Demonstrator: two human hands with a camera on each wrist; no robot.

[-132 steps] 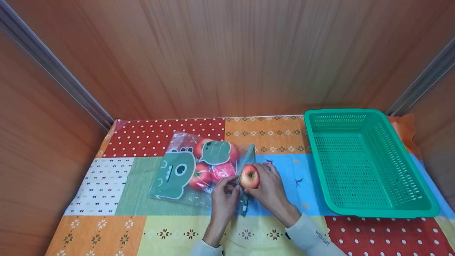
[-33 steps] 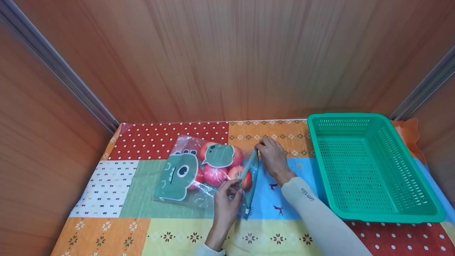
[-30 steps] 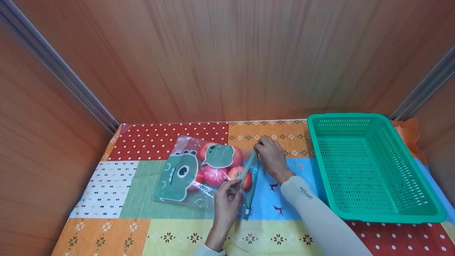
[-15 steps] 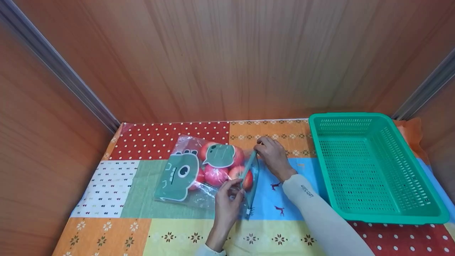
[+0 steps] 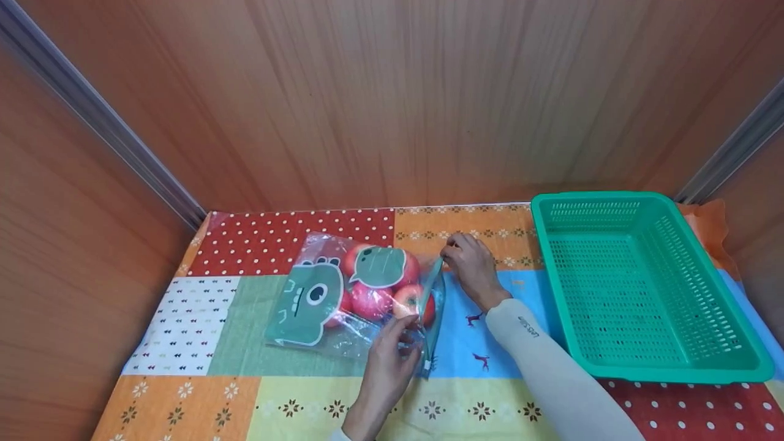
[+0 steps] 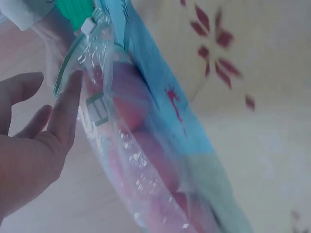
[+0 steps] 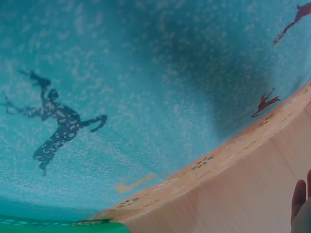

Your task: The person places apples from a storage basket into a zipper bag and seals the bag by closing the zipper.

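A clear zip bag (image 5: 309, 303) with a green cartoon print lies on the patchwork cloth, several red apples (image 5: 372, 301) inside it. Its green-edged mouth faces right and gapes a little, with a white slider (image 6: 88, 26) at the near end. My right hand (image 5: 470, 266) pinches the far corner of that mouth; only its fingertips (image 7: 299, 196) enter the right wrist view. At the near part of the mouth is my left hand (image 5: 387, 355). In the left wrist view its index finger reaches the plastic, while the thumb stands apart from it.
To the right stands a green perforated basket (image 5: 667, 372), with nothing seen in it. Behind it lies something orange (image 5: 710, 229). A wood-grain panel (image 5: 392, 110) rises at the back, and more panels close off both sides.
The apple that my right hand held 4.4 seconds ago is in the bag, and that hand has moved to the far corner. My left fingers have just loosened from the mouth's edge and shifted slightly nearer.
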